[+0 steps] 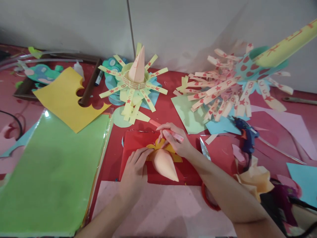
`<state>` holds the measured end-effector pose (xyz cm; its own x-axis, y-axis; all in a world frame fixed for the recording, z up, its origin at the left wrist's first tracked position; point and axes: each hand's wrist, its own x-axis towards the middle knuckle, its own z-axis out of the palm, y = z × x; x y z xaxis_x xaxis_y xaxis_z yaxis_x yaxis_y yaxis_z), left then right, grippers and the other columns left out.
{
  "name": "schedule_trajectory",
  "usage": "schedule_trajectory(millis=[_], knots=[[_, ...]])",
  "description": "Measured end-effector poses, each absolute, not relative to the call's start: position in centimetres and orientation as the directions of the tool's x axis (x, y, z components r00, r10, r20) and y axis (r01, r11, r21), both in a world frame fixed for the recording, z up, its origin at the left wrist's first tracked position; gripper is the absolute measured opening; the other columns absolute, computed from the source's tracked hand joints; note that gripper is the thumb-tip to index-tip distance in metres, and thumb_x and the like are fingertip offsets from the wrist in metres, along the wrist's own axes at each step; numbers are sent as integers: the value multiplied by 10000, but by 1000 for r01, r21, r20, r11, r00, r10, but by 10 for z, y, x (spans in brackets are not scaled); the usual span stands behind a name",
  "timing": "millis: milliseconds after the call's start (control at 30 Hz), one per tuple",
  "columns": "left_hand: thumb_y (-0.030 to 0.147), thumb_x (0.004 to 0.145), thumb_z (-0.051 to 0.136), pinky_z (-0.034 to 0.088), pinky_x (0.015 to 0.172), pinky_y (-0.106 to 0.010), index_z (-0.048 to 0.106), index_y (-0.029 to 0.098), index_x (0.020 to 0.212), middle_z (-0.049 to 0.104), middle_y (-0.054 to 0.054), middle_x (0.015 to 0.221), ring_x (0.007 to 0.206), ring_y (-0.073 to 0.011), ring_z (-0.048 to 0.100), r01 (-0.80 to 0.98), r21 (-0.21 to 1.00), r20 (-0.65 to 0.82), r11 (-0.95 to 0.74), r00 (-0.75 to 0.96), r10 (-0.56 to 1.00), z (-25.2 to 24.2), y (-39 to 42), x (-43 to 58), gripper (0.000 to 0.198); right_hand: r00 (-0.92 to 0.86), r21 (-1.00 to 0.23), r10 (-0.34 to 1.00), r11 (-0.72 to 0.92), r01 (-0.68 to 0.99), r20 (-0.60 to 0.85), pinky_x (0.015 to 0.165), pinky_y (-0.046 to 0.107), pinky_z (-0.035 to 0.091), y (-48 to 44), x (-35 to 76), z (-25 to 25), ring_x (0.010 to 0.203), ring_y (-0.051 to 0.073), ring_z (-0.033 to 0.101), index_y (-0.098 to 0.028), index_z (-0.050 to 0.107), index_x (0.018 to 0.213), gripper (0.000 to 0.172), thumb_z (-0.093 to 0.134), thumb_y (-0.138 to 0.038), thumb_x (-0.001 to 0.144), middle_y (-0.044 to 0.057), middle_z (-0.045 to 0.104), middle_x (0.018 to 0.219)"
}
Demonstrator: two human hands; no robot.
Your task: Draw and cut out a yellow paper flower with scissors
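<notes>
My left hand (133, 170) lies flat with fingers stretched out on a red sheet (138, 142), beside a peach paper cone (164, 165) that rests on a yellow cut-out shape (173, 155). My right hand (174, 138) is closed on a pink marker (155, 124), its tip pointing away to the upper left over the red sheet. The right hand sits just above the cone and the yellow shape.
A green sheet stack (49, 168) lies left, a yellow sheet (66, 99) behind it. Finished paper sun crafts stand at the back (135, 82) and right (228, 89). A blue glue gun (246, 134), scissors (205, 152) and crumpled paper (255, 177) sit right. Pink paper (160, 211) lies near me.
</notes>
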<state>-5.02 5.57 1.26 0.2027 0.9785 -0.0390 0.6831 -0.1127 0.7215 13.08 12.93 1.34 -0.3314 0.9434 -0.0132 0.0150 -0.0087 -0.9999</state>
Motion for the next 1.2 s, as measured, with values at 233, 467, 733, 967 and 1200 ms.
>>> schedule_trajectory(millis=[233, 467, 733, 967, 1200], knots=[[-44, 694, 307, 507, 844, -319, 553, 215, 1041, 620, -37, 1048, 977, -150, 588, 628, 776, -55, -56, 157, 986, 14, 55, -50, 499, -219, -993, 973, -89, -77, -70, 485, 213, 530, 130, 127, 14, 479, 78, 552, -191, 574, 825, 239, 561, -428, 849, -50, 505, 583], [-15, 715, 301, 513, 778, -283, 526, 223, 946, 615, -13, 941, 897, -131, 608, 605, 795, -113, 30, 99, 989, 16, 55, -50, 400, -308, -941, 927, -279, -191, -212, 434, 214, 462, 137, 124, 10, 419, 94, 552, -185, 519, 714, 325, 555, -484, 834, -43, 560, 480], [161, 864, 396, 516, 799, -332, 507, 214, 1072, 628, -54, 1028, 938, -166, 617, 660, 750, -70, 48, 7, 998, 17, 56, -49, 242, -314, -963, 926, -252, -95, -212, 436, 201, 438, 133, 122, 14, 436, 69, 498, -193, 508, 677, 306, 686, -433, 741, -64, 506, 524], [226, 898, 448, 462, 951, -359, 484, 235, 1208, 564, -73, 1192, 1136, -186, 533, 734, 667, 166, -129, 23, 986, 22, 61, -52, 312, -286, -997, 957, 28, -67, 46, 534, 253, 470, 140, 131, 14, 606, 104, 544, -199, 603, 726, 289, 627, -481, 784, 24, 579, 795], [235, 903, 437, 457, 965, -380, 450, 241, 1244, 559, -73, 1208, 1161, -197, 517, 762, 623, 246, -177, 24, 969, 47, 58, -58, 341, -198, -850, 958, 276, 449, 207, 485, 250, 336, 138, 156, 61, 509, 112, 414, -214, 494, 711, 363, 419, -510, 908, -28, 438, 571]])
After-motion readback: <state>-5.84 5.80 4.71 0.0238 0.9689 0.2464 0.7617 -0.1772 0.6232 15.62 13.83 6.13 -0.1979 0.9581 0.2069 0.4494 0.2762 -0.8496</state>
